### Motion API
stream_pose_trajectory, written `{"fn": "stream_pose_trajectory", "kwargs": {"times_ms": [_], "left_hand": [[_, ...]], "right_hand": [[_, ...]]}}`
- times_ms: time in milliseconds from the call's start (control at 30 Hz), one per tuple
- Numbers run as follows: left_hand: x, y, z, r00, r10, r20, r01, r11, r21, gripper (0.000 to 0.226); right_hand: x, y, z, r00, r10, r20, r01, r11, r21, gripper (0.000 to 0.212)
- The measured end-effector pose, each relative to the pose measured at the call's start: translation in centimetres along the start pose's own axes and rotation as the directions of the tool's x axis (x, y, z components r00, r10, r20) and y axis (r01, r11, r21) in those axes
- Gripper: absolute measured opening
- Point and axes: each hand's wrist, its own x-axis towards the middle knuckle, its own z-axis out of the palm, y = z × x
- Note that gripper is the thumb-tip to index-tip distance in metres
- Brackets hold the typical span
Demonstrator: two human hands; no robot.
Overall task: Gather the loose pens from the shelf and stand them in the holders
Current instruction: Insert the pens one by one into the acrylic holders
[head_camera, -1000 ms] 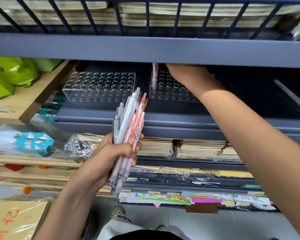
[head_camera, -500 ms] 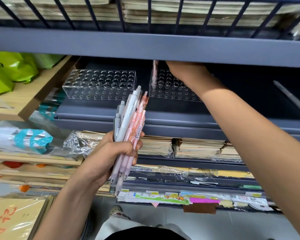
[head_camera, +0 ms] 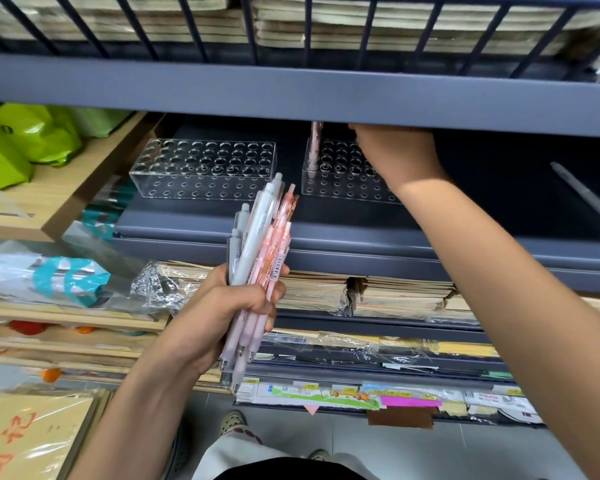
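Left hand (head_camera: 238,308) fingers still wrapped round pen bundle (head_camera: 257,258); right hand (head_camera: 394,152) unmoved over right holder (head_camera: 340,174) (fingers hidden).

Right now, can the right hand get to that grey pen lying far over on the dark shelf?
Probably yes. The right hand is at the holder, and the shelf between it and the grey pen looks bare. Its grip is hidden.

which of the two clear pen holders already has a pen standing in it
The right holder, under the right hand: a pink pen stands at its left end. The left holder has none.
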Motion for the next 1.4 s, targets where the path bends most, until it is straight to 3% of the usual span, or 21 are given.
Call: {"fn": "stream_pose_trajectory", "kwargs": {"times_ms": [67, 200, 300, 400, 600, 733, 867, 967, 1100, 1400], "left_hand": [[0.0, 0.0, 0.0, 1.000, 0.000, -0.003, 0.000, 1.000, 0.009, 0.046], [0.4, -0.1, 0.3, 1.000, -0.017, -0.005, 0.017, 1.000, -0.004, 0.048], [0.6, -0.2, 0.5, 1.000, -0.026, 0.009, 0.026, 1.000, -0.009, 0.047], [0.8, -0.1, 0.9, 0.999, -0.040, 0.014, 0.040, 0.999, 0.008, 0.046], [1.4, 0.4, 2.0, 0.998, -0.055, 0.019, 0.056, 0.997, -0.059, 0.049], [1.6, 1.0, 2.2, 0.998, -0.057, 0.037, 0.059, 0.996, -0.067, 0.055], [1.4, 1.0, 2.1, 0.995, -0.078, 0.056, 0.082, 0.994, -0.069, 0.061], [1.1, 0.6, 1.7, 0.996, -0.082, 0.039, 0.085, 0.993, -0.083, 0.056], [1.0, 0.4, 1.1, 0.997, -0.079, 0.019, 0.080, 0.993, -0.087, 0.054], [0.6, 1.4, 0.2, 0.998, -0.063, 0.006, 0.063, 0.993, -0.100, 0.052]], "right_hand": [[-0.7, 0.1, 0.4, 1.000, 0.015, -0.024, -0.011, 0.990, 0.143, 0.022], [-4.3, 0.9, 1.5, 0.968, -0.040, 0.248, -0.065, 0.915, 0.398, 0.013], [-5.5, 1.7, 2.5, 0.923, 0.017, 0.384, -0.174, 0.910, 0.377, 0.018], [-5.9, 2.1, 3.0, 0.907, 0.055, 0.417, -0.249, 0.869, 0.429, 0.010], [-5.8, 1.5, 3.3, 0.935, 0.119, 0.333, -0.300, 0.766, 0.568, 0.010], [-5.8, 0.9, 3.6, 0.964, 0.132, 0.231, -0.252, 0.734, 0.631, 0.015], [-4.7, 0.9, 2.8, 0.977, 0.211, -0.028, -0.126, 0.681, 0.722, 0.012], [-3.5, 1.4, 1.2, 0.951, 0.178, -0.252, 0.081, 0.644, 0.761, 0.019], [-3.3, 2.2, 0.5, 0.914, 0.047, -0.403, 0.242, 0.732, 0.636, 0.022], [-2.5, 2.1, 1.7, 0.918, -0.034, -0.396, 0.181, 0.923, 0.340, 0.023]]}}
